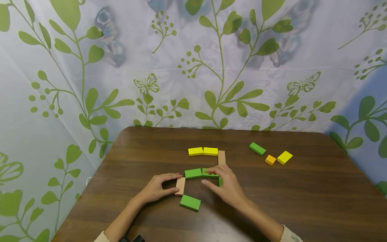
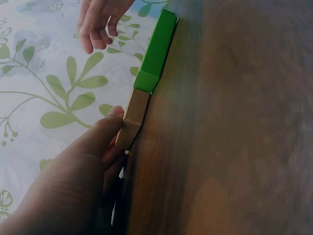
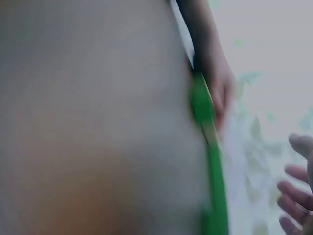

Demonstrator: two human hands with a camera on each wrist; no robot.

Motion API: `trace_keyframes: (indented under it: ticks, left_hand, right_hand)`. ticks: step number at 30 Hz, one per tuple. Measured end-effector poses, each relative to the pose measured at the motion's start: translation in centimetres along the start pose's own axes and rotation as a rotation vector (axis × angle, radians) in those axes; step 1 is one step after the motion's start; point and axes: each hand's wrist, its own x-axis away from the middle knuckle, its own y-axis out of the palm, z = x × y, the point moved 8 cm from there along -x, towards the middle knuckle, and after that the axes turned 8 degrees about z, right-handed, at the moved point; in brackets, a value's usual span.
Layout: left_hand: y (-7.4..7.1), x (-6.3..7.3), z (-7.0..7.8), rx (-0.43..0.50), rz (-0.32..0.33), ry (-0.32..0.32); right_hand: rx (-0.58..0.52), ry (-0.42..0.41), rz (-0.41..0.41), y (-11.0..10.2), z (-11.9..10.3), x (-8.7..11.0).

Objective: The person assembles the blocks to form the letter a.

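Observation:
My left hand grips a plain wooden block between thumb and fingers as it lies on the table. A green block lies at its near end, and another green block at its far end. Over the second green block of that row hovers my right hand, fingers spread and holding nothing. It partly hides a further green block. Behind it a second wooden block leads to two yellow blocks lying end to end. The right wrist view is blurred.
Toward the back right of the brown table lie a loose green block, a small orange block and a yellow block. A leaf-patterned cloth hangs behind the table.

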Motion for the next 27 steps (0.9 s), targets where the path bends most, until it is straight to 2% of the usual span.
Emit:
trace_keyframes:
  ticks: [4, 7, 11, 16, 21, 27]
  left_hand:
    - [0.1, 0.0, 0.0, -0.004, -0.004, 0.004]
    - [0.0, 0.0, 0.1, -0.003, -0.003, 0.006]
    - [-0.1, 0.1, -0.1, -0.002, 0.003, -0.002]
    - [-0.1, 0.1, -0.1, 0.001, 0.004, -0.001]
    - [0.1, 0.1, 0.0, 0.003, -0.001, 0.004]
    - [0.1, 0.1, -0.1, -0.005, 0.002, 0.006]
  right_hand:
    - [0.037, 0.046, 0.069, -3.5, 4.2, -2.4]
    - [0.073, 0.108, 0.135, -6.0, 7.6, -3.4]
    - [0.092, 0.174, 0.212, -8.5, 11.5, -4.0]
    - [0.139, 0.235, 0.285, -10.5, 15.5, -3.9]
    - [0.195, 0.300, 0.268, -11.3, 18.6, -3.1]
    - [0.259, 0.342, 0.147, -10.8, 20.4, -2.2]
